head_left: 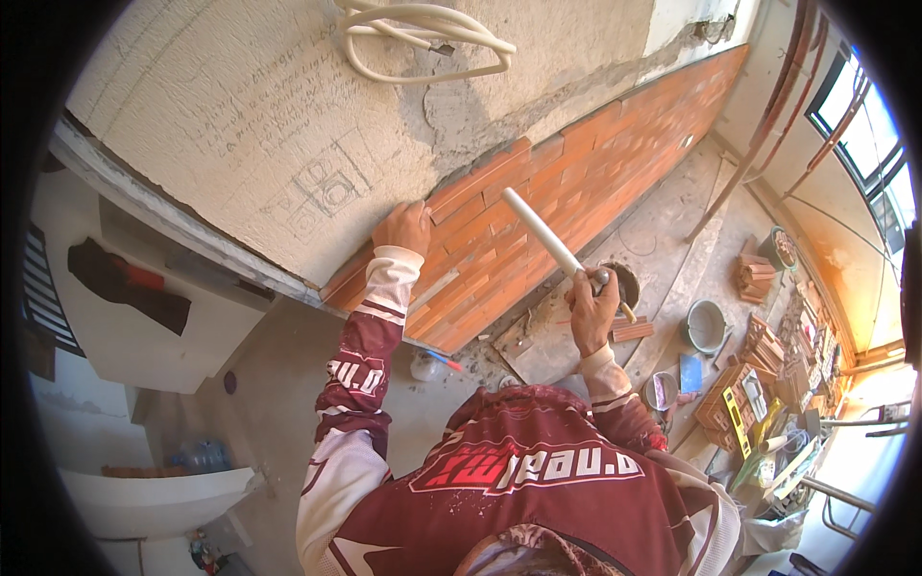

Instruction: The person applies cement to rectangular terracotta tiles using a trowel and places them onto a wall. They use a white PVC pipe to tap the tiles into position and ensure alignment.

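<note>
My left hand [401, 230] is at the top left edge of the orange-red brick tiles [576, 173], its bent fingers closed on a brick tile against the wall. Wrapped in my right hand [594, 312] is a long white tube-like rod [540, 230], pointing up and left toward the tiled wall. A rounded grey piece shows beside the fingers and a thin yellowish tip sticks out below the fist; I cannot tell whether these belong to the rod. The tiles lie in staggered rows, and bare plaster [240, 134] with pencil marks stands above them.
A coil of cream cable [432, 34] hangs from the plaster. On the floor to the right are a dark bucket [624, 283], a grey bucket [704, 326], stacked bricks [765, 341] and a yellow spirit level [736, 422]. Reddish poles [759, 125] slant at the far right.
</note>
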A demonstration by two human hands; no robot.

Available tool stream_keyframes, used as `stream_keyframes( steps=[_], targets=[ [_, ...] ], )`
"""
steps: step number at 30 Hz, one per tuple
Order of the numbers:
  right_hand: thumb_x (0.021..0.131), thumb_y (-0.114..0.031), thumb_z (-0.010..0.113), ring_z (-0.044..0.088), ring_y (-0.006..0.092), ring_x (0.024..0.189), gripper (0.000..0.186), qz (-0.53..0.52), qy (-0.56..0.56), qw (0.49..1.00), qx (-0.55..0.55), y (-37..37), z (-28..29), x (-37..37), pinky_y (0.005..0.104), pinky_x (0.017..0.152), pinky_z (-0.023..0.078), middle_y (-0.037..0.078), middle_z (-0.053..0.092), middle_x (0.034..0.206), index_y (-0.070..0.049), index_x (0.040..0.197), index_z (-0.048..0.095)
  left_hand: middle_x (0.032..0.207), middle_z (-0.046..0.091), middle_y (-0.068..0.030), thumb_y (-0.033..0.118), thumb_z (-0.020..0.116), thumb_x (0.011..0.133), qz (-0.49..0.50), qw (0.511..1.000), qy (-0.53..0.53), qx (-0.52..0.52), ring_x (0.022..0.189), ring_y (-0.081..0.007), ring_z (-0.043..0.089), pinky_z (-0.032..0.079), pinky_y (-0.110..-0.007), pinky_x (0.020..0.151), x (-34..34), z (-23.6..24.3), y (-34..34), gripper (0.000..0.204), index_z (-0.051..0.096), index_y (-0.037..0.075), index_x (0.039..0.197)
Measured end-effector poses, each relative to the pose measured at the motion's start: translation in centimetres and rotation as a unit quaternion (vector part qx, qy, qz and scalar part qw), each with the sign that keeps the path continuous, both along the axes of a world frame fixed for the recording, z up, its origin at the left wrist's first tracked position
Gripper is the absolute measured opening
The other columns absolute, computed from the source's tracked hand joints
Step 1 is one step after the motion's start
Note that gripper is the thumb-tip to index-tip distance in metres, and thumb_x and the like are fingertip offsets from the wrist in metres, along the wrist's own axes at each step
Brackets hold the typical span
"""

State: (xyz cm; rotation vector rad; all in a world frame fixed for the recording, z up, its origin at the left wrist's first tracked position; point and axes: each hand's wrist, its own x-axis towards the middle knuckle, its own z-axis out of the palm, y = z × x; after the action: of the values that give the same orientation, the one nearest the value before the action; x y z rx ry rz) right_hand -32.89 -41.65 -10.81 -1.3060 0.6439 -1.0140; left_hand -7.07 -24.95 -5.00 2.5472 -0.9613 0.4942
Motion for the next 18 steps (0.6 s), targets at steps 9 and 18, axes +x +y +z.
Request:
stream_keyframes(
  steps=[9, 18],
  targets=[
    [0.095, -0.014, 0.06, 0.047, 0.0056, 0.053, 0.014, -0.053, -0.011, 0.998, -0.018, -2.4, 2.0, 1.6, 0.02, 0.047, 0.036, 0.0, 0.052, 0.065, -0.004, 0.098, 0.052, 0.087, 0.066, -0.0122, 0.028, 0.06, 0.092, -0.017, 0.999, -0.014, -0.039, 0.081, -0.0348, 0.065, 0.051, -0.046, 0.068, 0.8, -0.6, 0.0, 0.021, 0.068, 0.009, 0.09],
    [0.095, -0.014, 0.061, 0.048, 0.0068, 0.059, 0.017, -0.053, -0.031, 0.998, -0.019, -4.3, 3.5, 4.0, 0.0227, 0.051, 0.04, 0.001, 0.051, 0.074, -0.001, 0.1, 0.051, 0.092, 0.067, -0.013, 0.028, 0.059, 0.092, -0.012, 0.999, 0.0, -0.032, 0.085, -0.0345, 0.065, 0.052, -0.045, 0.073, 1.0, -0.8, 0.0, 0.023, 0.071, 0.009, 0.099]
  ],
)
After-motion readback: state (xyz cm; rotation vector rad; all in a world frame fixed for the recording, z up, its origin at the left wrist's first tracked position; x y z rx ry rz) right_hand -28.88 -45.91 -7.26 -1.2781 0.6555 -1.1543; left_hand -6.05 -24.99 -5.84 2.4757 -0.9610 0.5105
